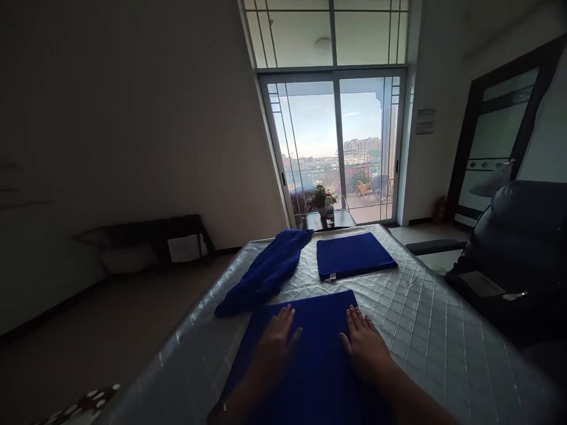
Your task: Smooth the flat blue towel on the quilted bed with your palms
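Observation:
A blue cloth (316, 354) lies spread flat on the silver quilted table cover (425, 319), close in front of me. My left hand (277, 336) rests on its left part, fingers stretched forward and thumb apart. On its right edge lies my right hand (364, 339), flat, with fingers extended. Farther off at the right is a neatly folded blue cloth (357, 255) with a small white tag at its near edge. To the left, a crumpled blue cloth (270, 271) reaches toward the far edge, its near end by the spread cloth. The near end of the spread cloth runs out of view.
Beyond the table stands a small dark table (341, 219) with a potted plant (319, 199) and a bottle (329, 211). A dark armchair (518, 236) is at the right. Sliding glass doors (305, 136) are behind. A low dark bench (146, 236) stands along the left wall.

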A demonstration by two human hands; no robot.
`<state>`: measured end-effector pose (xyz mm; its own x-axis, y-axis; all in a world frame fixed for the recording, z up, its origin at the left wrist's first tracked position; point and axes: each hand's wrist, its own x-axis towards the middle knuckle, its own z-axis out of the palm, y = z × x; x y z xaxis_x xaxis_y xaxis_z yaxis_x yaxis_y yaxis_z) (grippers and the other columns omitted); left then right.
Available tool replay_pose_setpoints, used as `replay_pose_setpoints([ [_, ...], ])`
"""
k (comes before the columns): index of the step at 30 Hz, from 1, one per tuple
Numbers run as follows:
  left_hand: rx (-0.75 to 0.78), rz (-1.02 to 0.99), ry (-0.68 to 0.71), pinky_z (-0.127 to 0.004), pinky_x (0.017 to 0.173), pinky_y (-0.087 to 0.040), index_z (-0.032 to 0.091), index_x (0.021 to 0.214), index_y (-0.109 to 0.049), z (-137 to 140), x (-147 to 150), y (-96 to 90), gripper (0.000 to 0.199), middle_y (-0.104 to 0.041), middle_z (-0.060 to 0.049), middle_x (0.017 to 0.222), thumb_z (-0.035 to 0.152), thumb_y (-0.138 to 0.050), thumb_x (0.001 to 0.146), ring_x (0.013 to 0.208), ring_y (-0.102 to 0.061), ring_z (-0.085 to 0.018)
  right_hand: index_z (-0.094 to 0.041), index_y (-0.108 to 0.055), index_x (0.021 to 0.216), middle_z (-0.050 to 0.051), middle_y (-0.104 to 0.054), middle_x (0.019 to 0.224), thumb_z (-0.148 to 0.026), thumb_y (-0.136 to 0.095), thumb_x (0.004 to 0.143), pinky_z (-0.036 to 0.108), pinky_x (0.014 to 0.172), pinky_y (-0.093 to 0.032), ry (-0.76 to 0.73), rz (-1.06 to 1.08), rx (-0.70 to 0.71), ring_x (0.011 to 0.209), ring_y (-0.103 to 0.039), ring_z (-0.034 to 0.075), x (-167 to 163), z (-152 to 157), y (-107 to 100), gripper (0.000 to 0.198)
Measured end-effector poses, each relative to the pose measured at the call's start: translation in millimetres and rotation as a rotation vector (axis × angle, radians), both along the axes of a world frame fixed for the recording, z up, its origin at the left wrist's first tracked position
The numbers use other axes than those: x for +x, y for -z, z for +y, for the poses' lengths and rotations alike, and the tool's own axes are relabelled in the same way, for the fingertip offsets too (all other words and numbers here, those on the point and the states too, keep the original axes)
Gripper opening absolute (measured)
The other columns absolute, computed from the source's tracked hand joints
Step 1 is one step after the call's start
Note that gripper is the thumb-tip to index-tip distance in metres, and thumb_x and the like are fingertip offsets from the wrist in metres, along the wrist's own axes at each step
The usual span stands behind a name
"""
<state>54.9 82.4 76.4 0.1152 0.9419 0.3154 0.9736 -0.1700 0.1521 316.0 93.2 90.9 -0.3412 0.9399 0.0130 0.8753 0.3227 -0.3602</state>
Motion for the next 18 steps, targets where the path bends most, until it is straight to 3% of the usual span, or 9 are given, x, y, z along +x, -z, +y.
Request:
replay_pose_setpoints([
  [2, -0.045, -0.004, 0.194, -0.050, 0.123, -0.039, 0.025, 0.157, -0.038, -10, 41, 3.0, 0.062, -0.041, -0.009, 0.163, 0.055, -0.038, 0.102, 0.150, -0.037, -0.027, -0.001, -0.024, 0.157, 0.018, -0.017, 0.166, -0.047, -0.023, 0.103, 0.046, 0.128, -0.015, -0.006, 0.006, 0.022, 0.156, -0.014, 0.027, 1, 1, 2, 0.070],
  [5, -0.105, -0.037, 0.425, -0.052, 0.125, -0.036, 0.028, 0.160, -0.026, -13, 93, 6.2, 0.065, -0.034, -0.008, 0.165, 0.054, -0.038, 0.102, 0.153, -0.032, -0.027, -0.002, -0.027, 0.156, 0.018, -0.018, 0.166, -0.036, -0.030, 0.102, 0.049, 0.127, -0.018, -0.048, -0.047, 0.040, 0.155, -0.015, 0.029, 2, 3, 8, 0.064],
  [9, -0.203, -0.098, 0.403, -0.053, 0.126, -0.033, 0.019, 0.161, -0.024, 2, 125, 1.0, 0.068, -0.028, -0.012, 0.166, 0.054, -0.027, 0.103, 0.154, -0.025, -0.027, -0.005, -0.028, 0.157, 0.018, -0.021, 0.165, -0.026, -0.036, 0.097, 0.049, 0.126, -0.021, -0.078, -0.053, 0.102, 0.154, -0.017, 0.029, 5, 6, 19, 0.064],
  [13, -0.242, -0.075, 0.287, -0.053, 0.127, -0.029, 0.018, 0.159, -0.030, 13, 112, 1.7, 0.070, -0.031, -0.014, 0.166, 0.058, -0.024, 0.102, 0.154, -0.024, -0.028, -0.008, -0.033, 0.156, 0.017, -0.026, 0.164, -0.030, -0.033, 0.099, 0.050, 0.126, -0.022, -0.054, 0.017, 0.126, 0.154, -0.021, 0.029, 5, 7, 20, 0.061],
  [18, -0.257, 0.007, 0.094, -0.050, 0.126, -0.030, 0.028, 0.159, -0.032, 8, 52, 13.1, 0.067, -0.032, -0.006, 0.166, 0.060, -0.027, 0.101, 0.153, -0.026, -0.025, -0.001, -0.029, 0.155, 0.019, -0.022, 0.164, -0.039, -0.032, 0.100, 0.048, 0.126, -0.019, 0.004, 0.063, 0.031, 0.154, -0.019, 0.029, 3, 4, 8, 0.067],
])
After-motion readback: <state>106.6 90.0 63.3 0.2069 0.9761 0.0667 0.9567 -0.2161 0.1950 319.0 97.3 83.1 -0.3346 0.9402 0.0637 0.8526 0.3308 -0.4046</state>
